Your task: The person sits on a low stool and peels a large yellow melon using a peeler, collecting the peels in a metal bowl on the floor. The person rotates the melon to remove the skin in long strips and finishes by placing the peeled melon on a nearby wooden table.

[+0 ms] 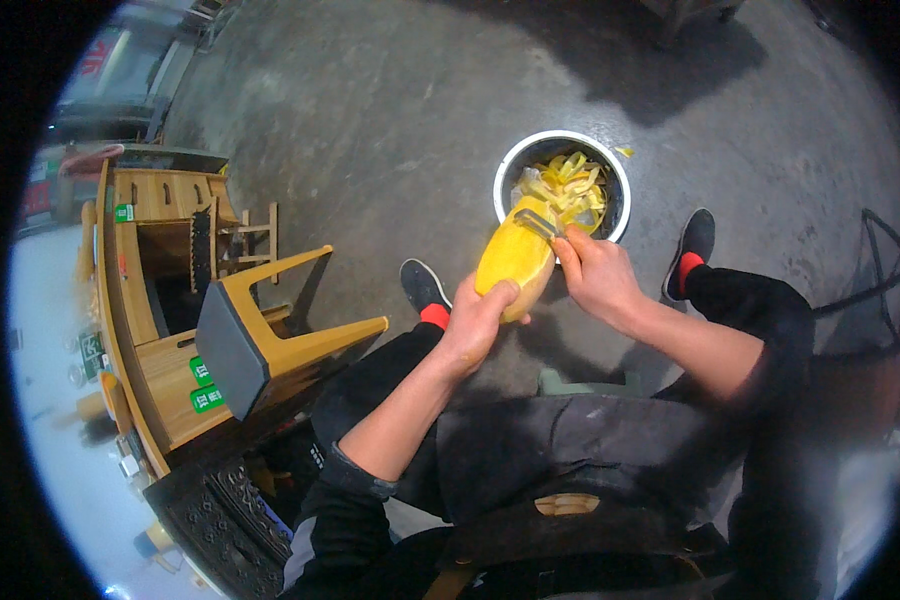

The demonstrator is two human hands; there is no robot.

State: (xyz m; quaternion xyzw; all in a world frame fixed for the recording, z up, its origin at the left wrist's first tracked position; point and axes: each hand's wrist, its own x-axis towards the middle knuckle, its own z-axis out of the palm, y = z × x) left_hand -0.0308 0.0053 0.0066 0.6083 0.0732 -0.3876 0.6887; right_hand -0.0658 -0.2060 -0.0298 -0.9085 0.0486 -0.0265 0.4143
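Note:
My left hand (482, 318) is closed around the lower end of a large oblong yellow fruit or squash (510, 258), whose exact kind I cannot make out. It is held tilted, its far end reaching over the near rim of a round white-rimmed bin (506, 165). In my right hand (602, 275) is a metal peeler (536, 222), its head lying against the upper part of the yellow surface. Long yellow peel strips (575, 185) lie inside the bin on what looks like a clear plastic liner. My right fingers hide most of the peeler's handle.
A small peel scrap (625, 152) lies on the grey concrete floor (370, 130) beside the bin. To the left stand a yellow-legged stool with a dark seat (232, 345) and a wooden cabinet (160, 195). My shoes (700, 235) flank the bin. Dark metal bars (875, 265) stand at right.

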